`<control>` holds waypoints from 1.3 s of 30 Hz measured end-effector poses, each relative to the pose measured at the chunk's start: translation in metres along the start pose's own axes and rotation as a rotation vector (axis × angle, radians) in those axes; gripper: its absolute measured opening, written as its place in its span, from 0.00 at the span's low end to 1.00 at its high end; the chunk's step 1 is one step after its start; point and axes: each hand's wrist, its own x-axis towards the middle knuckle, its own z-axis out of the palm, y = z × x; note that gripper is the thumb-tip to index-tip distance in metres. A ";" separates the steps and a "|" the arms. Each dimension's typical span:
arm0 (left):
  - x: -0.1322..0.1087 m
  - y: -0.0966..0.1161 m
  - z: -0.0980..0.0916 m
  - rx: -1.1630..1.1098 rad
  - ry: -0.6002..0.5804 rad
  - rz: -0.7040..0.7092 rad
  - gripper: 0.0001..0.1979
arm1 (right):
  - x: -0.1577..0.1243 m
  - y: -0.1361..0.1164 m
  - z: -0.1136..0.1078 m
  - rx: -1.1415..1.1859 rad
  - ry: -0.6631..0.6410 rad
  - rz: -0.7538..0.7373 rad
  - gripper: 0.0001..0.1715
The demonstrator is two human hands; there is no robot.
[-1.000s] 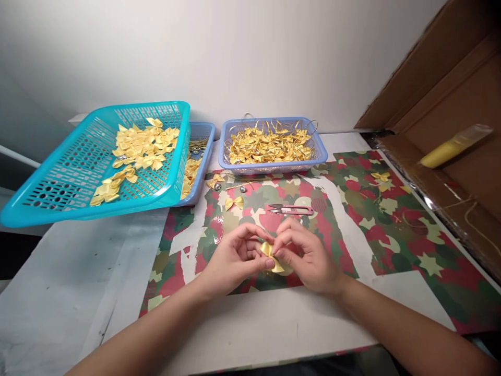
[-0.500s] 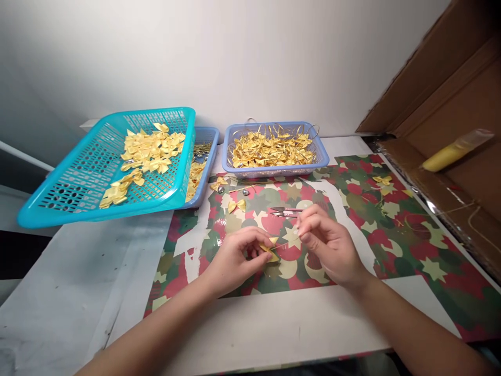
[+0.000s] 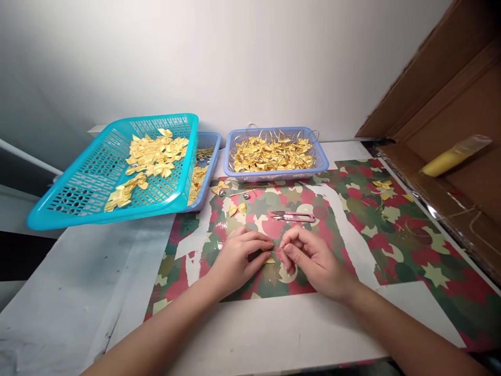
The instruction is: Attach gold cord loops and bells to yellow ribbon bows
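Between the thumb and fingers of my left hand [image 3: 240,256] is a yellow ribbon bow [image 3: 270,260], mostly covered by the fingers. My right hand [image 3: 309,258] pinches a thin thread [image 3: 275,253] that runs across from the bow; whether a needle is on it cannot be made out. Just beyond my right hand lies a pair of thread snips [image 3: 293,216]. Another yellow bow [image 3: 238,209] rests on the patterned sheet [image 3: 289,290], with two small silver bells [image 3: 246,196] behind it.
At the back stands a blue basket [image 3: 276,175] heaped with bows on gold cords. A turquoise basket [image 3: 97,211] of bows sits tilted over another blue basket [image 3: 207,196] at left. To the right are a loose bow [image 3: 382,184], a cardboard box [image 3: 442,112] and a yellow-filled tube [image 3: 450,159].
My right hand has come down and left, closer to my left hand, shortening the visible thread. The snips, partly covered before, now show fully. My left hand keeps hold of the bow.
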 end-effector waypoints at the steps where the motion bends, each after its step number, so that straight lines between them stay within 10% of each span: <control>1: 0.001 -0.002 0.000 0.041 -0.006 -0.005 0.09 | 0.000 0.000 0.001 -0.008 0.008 -0.001 0.10; 17: 0.002 -0.005 -0.003 0.127 -0.031 0.044 0.11 | 0.009 0.003 -0.005 0.139 0.141 -0.031 0.14; 24: -0.003 0.010 -0.007 -0.320 -0.089 0.010 0.10 | 0.010 -0.001 -0.004 0.290 0.159 0.005 0.16; 28: -0.008 0.014 0.000 -0.882 -0.193 -0.281 0.11 | 0.013 0.000 -0.006 0.399 0.244 0.059 0.18; 39: -0.005 0.022 0.006 -1.382 0.020 -0.638 0.12 | 0.018 0.011 -0.009 0.396 0.371 0.139 0.17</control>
